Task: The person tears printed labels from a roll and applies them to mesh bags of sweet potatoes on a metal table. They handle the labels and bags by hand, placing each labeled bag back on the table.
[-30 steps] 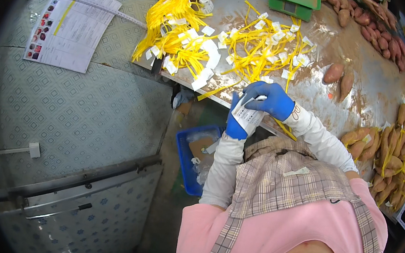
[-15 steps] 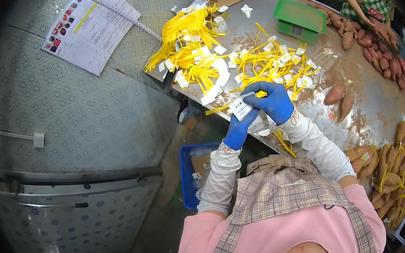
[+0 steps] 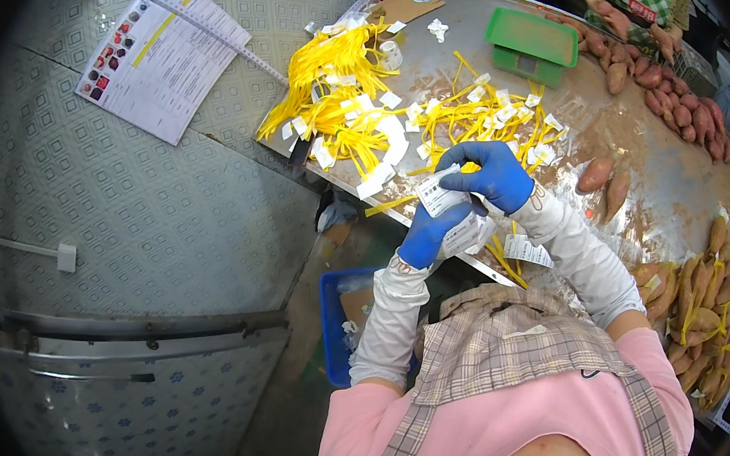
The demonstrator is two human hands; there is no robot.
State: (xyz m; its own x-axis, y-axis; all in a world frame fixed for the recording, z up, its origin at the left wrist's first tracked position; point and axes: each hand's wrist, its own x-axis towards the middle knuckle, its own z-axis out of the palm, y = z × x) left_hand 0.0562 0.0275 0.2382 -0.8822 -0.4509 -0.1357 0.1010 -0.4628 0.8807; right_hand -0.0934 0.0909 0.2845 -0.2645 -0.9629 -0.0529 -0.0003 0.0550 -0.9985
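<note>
Both my hands wear blue gloves and meet at the table's near edge. My left hand (image 3: 431, 232) is closed round a small stack of white printed labels (image 3: 467, 236). Above it my right hand (image 3: 495, 177) pinches the top white label (image 3: 438, 195) between thumb and fingers. Just beyond my hands lies a spread of yellow mesh strips with white tags (image 3: 481, 116). A thicker heap of yellow strips (image 3: 327, 75) is to the left. Under my right forearm another printed label (image 3: 528, 250) rests on the table.
A green box (image 3: 532, 42) stands on the metal table (image 3: 561, 106). Loose sweet potatoes (image 3: 693, 110) lie far right, near another person's hand (image 3: 609, 16). Netted sweet potatoes (image 3: 709, 305) are piled at right. A blue bin (image 3: 330, 330) stands below, and a printed sheet (image 3: 158, 54) hangs left.
My hands stay together at nearly the same spot, the labels in the left hand tilting slightly. A label under my right forearm shows more. The other person's hands have moved left.
</note>
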